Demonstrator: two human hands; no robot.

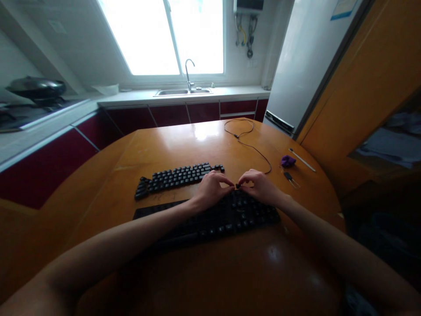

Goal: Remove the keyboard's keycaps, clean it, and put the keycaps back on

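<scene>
A black keyboard [230,219] lies on the round wooden table [184,145] in front of me. Behind it, loose black keycaps [179,177] are laid out in rows. My left hand [210,188] and my right hand [259,186] meet above the keyboard's far edge. Both pinch a small black keycap [237,186] between their fingertips. The keyboard's cable [245,140] runs away toward the far side of the table.
A purple cloth [287,161], a small keycap puller [290,177] and a thin white stick [302,160] lie at the right of the table. Beyond are a counter with sink [182,91], a stove with pan [37,87] and a white fridge [305,66].
</scene>
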